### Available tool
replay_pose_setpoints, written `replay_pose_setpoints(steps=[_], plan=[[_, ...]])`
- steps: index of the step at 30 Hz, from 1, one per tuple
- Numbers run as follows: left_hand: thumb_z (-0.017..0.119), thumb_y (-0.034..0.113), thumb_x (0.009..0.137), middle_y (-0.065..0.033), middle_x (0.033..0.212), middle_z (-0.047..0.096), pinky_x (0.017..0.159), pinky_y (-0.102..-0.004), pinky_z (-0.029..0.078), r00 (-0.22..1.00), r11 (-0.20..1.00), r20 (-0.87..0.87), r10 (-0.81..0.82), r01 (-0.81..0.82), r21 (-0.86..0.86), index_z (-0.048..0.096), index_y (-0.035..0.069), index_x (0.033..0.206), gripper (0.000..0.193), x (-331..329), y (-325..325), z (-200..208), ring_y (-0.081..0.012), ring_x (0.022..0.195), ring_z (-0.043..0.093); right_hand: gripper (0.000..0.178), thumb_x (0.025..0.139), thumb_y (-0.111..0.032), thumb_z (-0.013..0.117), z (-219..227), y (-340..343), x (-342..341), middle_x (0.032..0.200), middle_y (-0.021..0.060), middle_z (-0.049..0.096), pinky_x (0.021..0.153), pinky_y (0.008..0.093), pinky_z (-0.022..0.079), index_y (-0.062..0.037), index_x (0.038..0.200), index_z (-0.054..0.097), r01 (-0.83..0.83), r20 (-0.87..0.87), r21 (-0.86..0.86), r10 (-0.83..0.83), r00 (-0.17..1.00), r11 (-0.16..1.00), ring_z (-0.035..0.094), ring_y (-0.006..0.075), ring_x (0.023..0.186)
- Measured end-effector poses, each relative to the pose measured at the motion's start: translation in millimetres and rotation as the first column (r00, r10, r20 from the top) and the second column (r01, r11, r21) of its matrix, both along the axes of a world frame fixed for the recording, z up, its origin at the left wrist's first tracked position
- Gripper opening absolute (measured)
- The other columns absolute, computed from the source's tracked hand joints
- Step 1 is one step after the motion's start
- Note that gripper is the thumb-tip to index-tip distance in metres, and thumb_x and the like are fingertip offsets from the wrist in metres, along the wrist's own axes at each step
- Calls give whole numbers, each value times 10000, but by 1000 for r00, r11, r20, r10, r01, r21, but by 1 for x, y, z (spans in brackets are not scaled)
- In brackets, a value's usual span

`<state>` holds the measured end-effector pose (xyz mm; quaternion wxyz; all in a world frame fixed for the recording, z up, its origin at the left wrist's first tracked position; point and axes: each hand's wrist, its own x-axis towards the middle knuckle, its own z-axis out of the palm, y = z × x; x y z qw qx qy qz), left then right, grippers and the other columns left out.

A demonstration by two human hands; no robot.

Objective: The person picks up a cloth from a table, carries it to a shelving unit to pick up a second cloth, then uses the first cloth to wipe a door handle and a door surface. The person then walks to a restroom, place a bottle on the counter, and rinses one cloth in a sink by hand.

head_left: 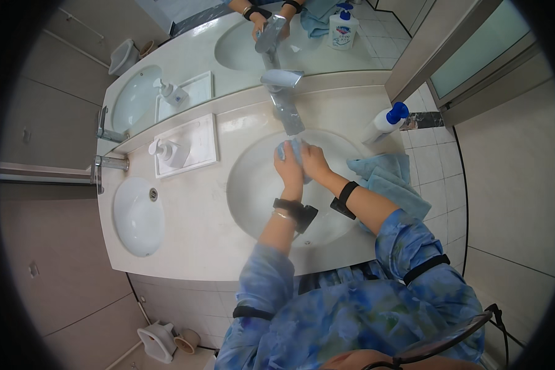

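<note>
Here, sleeves (431,262): blue-patterned, drawn up so that the forearms are left bare; dry cuffs are best kept well back from the bowl.
Wrist straps (298,211): one black strap is worn on each wrist; splashes are best directed away from them.
Left hand (287,165): closed around the cloth's left side, fingers curled.
Right hand (315,163): closed around its right side, just beside the left; palm contact is hidden.
Pale blue cloth (298,150): bunched and clamped between both hands, over the large basin; squeezing or kneading seems to be under way. Pressure is best applied evenly from both palms, with loose ends tucked in.
Large basin (246,191): spread beneath the hands; work is best kept low over its middle so that drips are caught.
Blue towel (391,172): heaped at three o'clock from the hands, partly overlapped by the right forearm.
Faucet (283,102): set near twelve o'clock; running water cannot be made out.
Blue-topped pump bottle (382,126): stood at two o'clock, clear of the elbows.
White tray (205,139): placed at nine o'clock, with a white dispenser (174,154) on it.
</note>
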<state>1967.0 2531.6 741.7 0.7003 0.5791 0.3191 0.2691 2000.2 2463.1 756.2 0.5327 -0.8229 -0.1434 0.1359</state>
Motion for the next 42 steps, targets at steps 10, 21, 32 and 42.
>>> replay_pose_setpoints(steps=[10, 21, 32, 42], plan=[[477, 308, 874, -88, 870, 550, 668, -266, 427, 983, 978, -25, -182, 183, 101, 513, -10, 954, 330, -17, 6, 24, -135, 772, 508, 507, 875, -397, 337, -34, -17, 8, 875, 235, 587, 772, 378, 418, 53, 939, 560, -86, -340, 50, 97, 935, 995, 568, 324, 868], [457, 353, 881, -101, 1023, 504, 782, -298, 447, 974, 988, 214, -78, 104, -114, 408, 21, 1113, 408, -91, 80, 61, -180, 902, 527, 466, 805, -273, 544, 100, -69, 12, 1021, 118, 549, 843, 307, 393, -31, 1188, 432, -455, 102, -144, 470, 877, 879, 519, 230, 982], [477, 312, 880, -91, 970, 517, 761, -264, 425, 975, 985, 224, 3, 36, -169, 441, -18, 1063, 379, -117, 79, 41, -147, 862, 507, 641, 720, -98, 502, 208, -20, 45, 776, 139, 584, 603, 372, 455, -144, 1322, 286, -114, 325, -767, 535, 780, 632, 569, 286, 694], [471, 336, 878, -72, 970, 515, 772, -271, 435, 986, 990, 158, -48, 68, -121, 442, 20, 1066, 369, -134, 73, 32, -141, 872, 516, 444, 704, -115, 479, 217, -5, 61, 947, 115, 605, 694, 380, 473, -116, 1147, 510, -75, 238, -873, 555, 797, 483, 582, 286, 865]])
